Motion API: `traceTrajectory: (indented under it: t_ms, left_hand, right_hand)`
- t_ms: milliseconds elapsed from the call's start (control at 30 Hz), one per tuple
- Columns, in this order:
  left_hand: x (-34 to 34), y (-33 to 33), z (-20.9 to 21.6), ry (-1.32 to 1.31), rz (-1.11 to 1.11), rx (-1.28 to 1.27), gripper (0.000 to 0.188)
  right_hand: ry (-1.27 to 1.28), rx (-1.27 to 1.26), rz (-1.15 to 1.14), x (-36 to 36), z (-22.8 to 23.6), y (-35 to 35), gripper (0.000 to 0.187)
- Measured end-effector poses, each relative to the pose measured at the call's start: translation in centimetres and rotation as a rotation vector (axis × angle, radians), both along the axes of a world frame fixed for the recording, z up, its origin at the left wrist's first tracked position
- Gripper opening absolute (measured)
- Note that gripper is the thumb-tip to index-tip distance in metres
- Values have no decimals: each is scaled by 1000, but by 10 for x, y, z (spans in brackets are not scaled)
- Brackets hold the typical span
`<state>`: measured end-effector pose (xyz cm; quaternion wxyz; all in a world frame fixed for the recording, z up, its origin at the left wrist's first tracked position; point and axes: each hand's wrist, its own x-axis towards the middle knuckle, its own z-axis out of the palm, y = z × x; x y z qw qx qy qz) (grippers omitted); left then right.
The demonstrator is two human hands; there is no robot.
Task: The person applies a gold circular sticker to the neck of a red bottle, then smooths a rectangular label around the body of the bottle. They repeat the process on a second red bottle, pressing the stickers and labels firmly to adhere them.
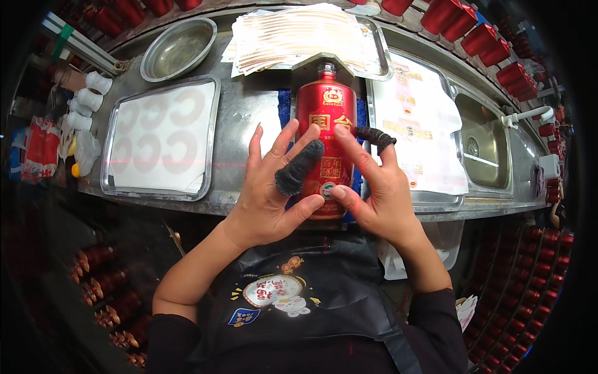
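Observation:
A glossy red bottle with gold lettering lies on its back at the edge of the metal counter, its neck away from me. My left hand rests over its left side with the fingers spread; a black cloth finger cover sits on one finger. My right hand lies over the other side, also spread, with a dark finger cover. Both index fingertips touch near the large gold characters, and both thumbs meet the lower front beside a small round green mark. Blue cloth shows beneath the bottle.
To the left is a tray with a white sheet of pale C-shaped pieces, behind it a metal bowl. A stack of printed sheets lies behind the bottle. At right are decal sheets and a sink; red bottles stand around.

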<state>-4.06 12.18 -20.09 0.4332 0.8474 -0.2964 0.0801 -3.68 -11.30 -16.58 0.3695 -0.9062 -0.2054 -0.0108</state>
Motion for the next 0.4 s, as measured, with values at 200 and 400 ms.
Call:
traceTrajectory:
  t_ms: [200,400]
  left_hand:
    - [3,-5,-1,23,-8,37,71]
    - [4,-4,0,29,-6,54,72]
  right_hand:
    - [62,47,-8,2,-8,2,73]
    - [107,47,-2,2,-10,1,76]
